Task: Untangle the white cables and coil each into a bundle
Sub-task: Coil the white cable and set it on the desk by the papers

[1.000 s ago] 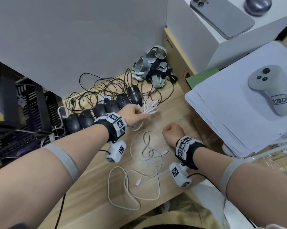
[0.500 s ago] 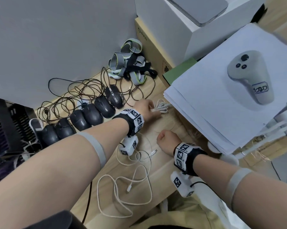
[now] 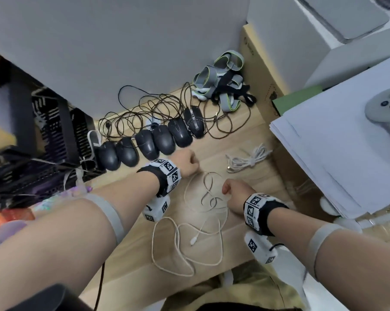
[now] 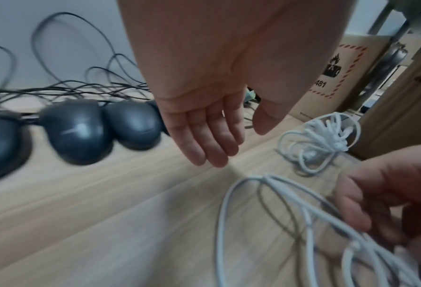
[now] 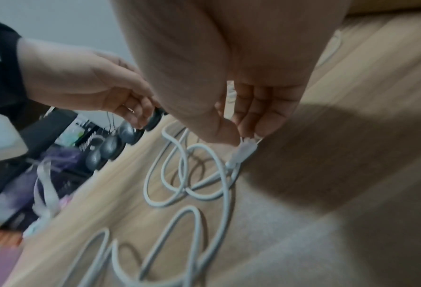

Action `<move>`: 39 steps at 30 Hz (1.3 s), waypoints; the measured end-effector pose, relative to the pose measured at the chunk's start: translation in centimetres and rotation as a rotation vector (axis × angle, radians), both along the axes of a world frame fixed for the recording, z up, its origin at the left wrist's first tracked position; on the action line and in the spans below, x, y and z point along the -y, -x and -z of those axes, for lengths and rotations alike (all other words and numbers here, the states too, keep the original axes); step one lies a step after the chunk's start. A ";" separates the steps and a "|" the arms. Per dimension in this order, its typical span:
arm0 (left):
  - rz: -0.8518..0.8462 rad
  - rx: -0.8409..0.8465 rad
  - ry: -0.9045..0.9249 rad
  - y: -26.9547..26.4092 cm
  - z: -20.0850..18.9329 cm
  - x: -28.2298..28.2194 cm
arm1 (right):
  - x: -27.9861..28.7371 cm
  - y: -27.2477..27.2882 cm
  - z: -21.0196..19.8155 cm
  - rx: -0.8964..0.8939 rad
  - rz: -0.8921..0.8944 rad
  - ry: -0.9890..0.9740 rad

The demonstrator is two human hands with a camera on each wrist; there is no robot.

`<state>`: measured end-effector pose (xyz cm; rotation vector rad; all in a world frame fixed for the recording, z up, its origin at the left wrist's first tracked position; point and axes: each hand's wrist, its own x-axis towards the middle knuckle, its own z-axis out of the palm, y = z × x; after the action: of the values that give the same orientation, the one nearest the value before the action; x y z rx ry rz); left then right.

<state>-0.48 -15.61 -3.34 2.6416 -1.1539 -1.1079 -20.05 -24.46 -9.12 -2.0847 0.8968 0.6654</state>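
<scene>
Altogether two white cables show: a coiled bundle (image 3: 247, 158) lying on the wooden desk (image 3: 131, 263) just beside the stack of white paper (image 3: 337, 140), and a loose cable (image 3: 189, 232) sprawled in several loops between the two forearms near the desk's front edge. The right hand (image 3: 235, 194) pinches one plug end of the loose cable (image 5: 243, 153) between thumb and fingertips (image 5: 251, 124), the rest trailing across the wood. The left hand (image 3: 187, 163) hovers above the desk with its fingers (image 4: 211, 139) straight, held side by side and holding nothing, the thumb set a little apart.

Six black mice (image 3: 158, 140) sit in a row along the back, their dark cords (image 3: 149, 111) tangled behind them. One heap of grey straps (image 3: 223, 79) lies near a cardboard box (image 3: 256, 70); on that box (image 4: 332, 68) a red-hatched label carries a flame pictogram and the digits "481". One grey controller (image 3: 384, 108) rests on the paper. Each wrist wears a band of black-and-white square markers (image 3: 169, 173). A plain grey wall (image 3: 113, 46) rises behind the desk, and a black perforated rack (image 3: 43, 131) stands at the left.
</scene>
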 end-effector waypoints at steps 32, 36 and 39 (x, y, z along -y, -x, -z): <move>-0.226 -0.271 0.088 0.6 -4.3 -7.8 | -1.2 -9.1 -11.1 0.534 0.549 -0.589; -0.181 -0.173 0.133 1.0 -3.8 -7.9 | -0.7 -8.7 -11.1 0.526 0.696 -0.737; -0.230 -0.140 0.178 1.1 -3.7 -7.8 | -0.2 -8.9 -11.6 0.535 0.786 -0.880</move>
<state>-1.62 -7.80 0.35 2.4429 -0.8547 -1.0734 -11.12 -24.25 2.50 -0.9197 0.8041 0.0209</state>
